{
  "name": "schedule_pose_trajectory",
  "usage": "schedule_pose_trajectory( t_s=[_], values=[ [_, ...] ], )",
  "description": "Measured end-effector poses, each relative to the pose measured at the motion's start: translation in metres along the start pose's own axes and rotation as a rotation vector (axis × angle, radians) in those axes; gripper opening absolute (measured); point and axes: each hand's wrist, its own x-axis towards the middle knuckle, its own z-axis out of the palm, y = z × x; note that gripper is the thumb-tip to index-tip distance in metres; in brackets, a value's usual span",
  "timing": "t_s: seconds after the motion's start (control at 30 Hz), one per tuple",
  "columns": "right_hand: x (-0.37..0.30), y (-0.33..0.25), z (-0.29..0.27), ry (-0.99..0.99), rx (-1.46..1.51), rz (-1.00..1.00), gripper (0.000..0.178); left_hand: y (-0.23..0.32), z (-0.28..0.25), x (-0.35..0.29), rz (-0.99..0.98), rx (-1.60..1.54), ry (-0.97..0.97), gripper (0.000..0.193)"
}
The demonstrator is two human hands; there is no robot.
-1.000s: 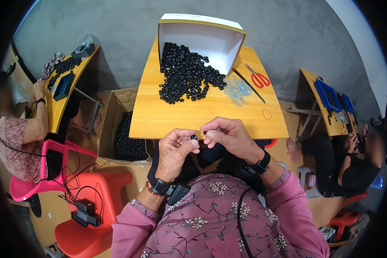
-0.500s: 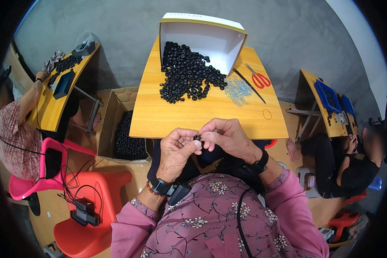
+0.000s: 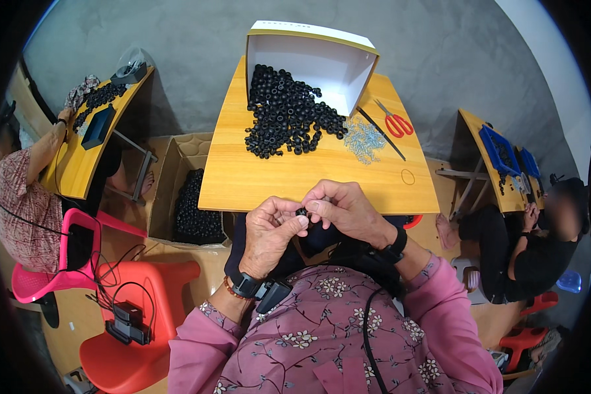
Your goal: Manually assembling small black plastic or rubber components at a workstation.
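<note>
Red-handled scissors (image 3: pixel 396 124) and dark stick (image 3: pixel 381 133), far right on centre surface (image 3: pixel 322 186); thin loop (image 3: pixel 402 176) nearer. Near left: red chair (image 3: pixel 156 281) holding black device (image 3: pixel 128 324); pink chair (image 3: pixel 65 279) beyond. Seated person (image 3: pixel 27 207) at left surface (image 3: pixel 75 172); another, in black (image 3: pixel 538 266), at right surface (image 3: pixel 474 128) with blue tray (image 3: pixel 490 150). Grey wall (image 3: pixel 433 52) far.

Small assembly workshop, people (image 3: pixel 29 210) seated at separate wooden tables (image 3: pixel 295 185); heaped black parts (image 3: pixel 284 113), scissors (image 3: pixel 390 117)

A small black rounded piece (image 3: pixel 301 212), partly hidden, sits pinched between left hand (image 3: pixel 271 231) and right hand (image 3: pixel 345 211)
</note>
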Motion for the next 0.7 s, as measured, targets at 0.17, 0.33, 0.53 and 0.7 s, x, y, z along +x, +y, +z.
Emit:
schedule_pose_trajectory(
  t_s=[0.17, 0.33, 0.53, 0.7],
  values=[
    [0.002, -0.001, -0.001, -0.007, -0.063, -0.023, 0.014, -0.001, 0.000, 0.000, 0.003, -0.005, -0.001, 0.015],
    [0.003, -0.003, 0.004, 0.003, -0.035, -0.021, 0.012, -0.002, 0.000, 0.000, -0.002, -0.022, 0.003, 0.015],
    [0.004, -0.004, 0.002, -0.014, -0.043, -0.013, 0.010, -0.001, 0.000, 0.000, -0.004, 0.001, 0.000, 0.016],
    [0.003, -0.012, 0.001, -0.029, -0.076, 0.042, 0.009, 0.003, 0.004, 0.001, -0.026, -0.109, 0.004, 0.018]
  ],
)
